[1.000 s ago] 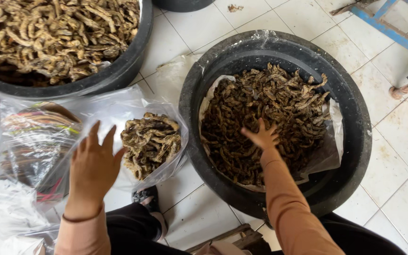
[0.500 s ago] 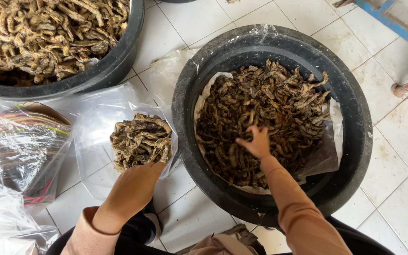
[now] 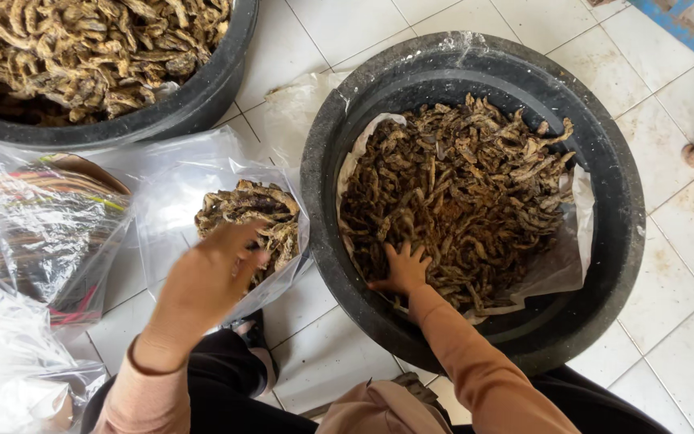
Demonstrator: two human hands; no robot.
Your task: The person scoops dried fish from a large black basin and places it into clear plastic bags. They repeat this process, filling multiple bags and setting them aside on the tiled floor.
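Bagging of dried fish, judged early to midway: clear plastic bag (image 3: 226, 217) on the tiled floor (image 3: 347, 32) holds only a modest clump of dried fish (image 3: 255, 213), with room to spare. Large heap of dried fish (image 3: 459, 193) left in the plastic-lined black tub (image 3: 612, 161) at right; second black tub (image 3: 202, 96) at upper left also heaped full. Bulk of the stock judged yet to be portioned. Left hand (image 3: 206, 281) over the bag mouth, fingers loosely curled, touching the clump and the bag film; blurred, so cannot tell whether anything is pinched. Right hand (image 3: 402, 269) inside the tub at the near edge of the heap, fingers spread and pushed into the pieces, palm down; no closed grasp seen. Further crumpled clear bags (image 3: 42, 233) lying at far left.
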